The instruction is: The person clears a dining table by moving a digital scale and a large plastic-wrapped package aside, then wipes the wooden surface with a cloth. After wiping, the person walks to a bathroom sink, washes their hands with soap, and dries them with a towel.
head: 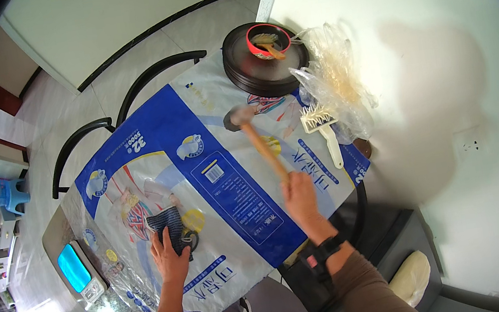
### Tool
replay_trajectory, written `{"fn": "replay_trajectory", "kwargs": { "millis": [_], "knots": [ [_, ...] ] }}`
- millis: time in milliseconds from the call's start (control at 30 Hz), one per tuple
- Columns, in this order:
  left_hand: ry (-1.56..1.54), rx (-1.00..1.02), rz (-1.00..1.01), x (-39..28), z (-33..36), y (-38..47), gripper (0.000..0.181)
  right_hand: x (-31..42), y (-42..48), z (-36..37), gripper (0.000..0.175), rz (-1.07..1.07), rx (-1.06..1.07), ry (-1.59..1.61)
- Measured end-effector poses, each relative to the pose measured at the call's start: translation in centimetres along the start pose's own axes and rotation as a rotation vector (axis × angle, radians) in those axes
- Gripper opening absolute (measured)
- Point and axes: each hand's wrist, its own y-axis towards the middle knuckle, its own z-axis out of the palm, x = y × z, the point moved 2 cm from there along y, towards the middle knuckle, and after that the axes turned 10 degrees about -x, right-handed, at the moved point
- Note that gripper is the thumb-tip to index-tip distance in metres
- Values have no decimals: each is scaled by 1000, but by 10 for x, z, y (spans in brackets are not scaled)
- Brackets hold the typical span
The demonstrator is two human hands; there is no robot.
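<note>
My right hand (pixel 301 196) grips the lower end of the wooden handle of a mallet (pixel 264 149). Its dark head is blurred and lies away from me over the table. My left hand (pixel 170 260) rests with spread fingers on a bunched dark ribbed cloth (pixel 169 219). Beside those fingers a black loop shows, partly covered; what it belongs to cannot be told. Under both hands spreads a blue and white printed plastic sheet (pixel 224 184) that bears writing. To the right of the mallet lies a cream spiked dough docker (pixel 319 119).
A stack of dark round pans (pixel 238 78) stands at the far corner, topped by a red bowl (pixel 250 44) with a wooden-handled brush (pixel 269 46). Clear plastic bags (pixel 339 79) lie against the wall. At left sits a digital scale (pixel 80 273); black chairs (pixel 142 82) line the far side.
</note>
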Motion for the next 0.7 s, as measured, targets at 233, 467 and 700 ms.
{"fn": "replay_trajectory", "kwargs": {
  "millis": [233, 467, 700],
  "knots": [
    [18, -16, 17, 0, 1, 0, 79, -101, 31, -11, 31, -39, -168, -109],
    [12, 16, -6, -7, -3, 3, 76, -136, 51, 2, 31, -51, -160, -219],
    [-179, -186, -9, 15, 1, 6, 49, -54, 45, -13, 32, -272, -261, -172]
  ]
}}
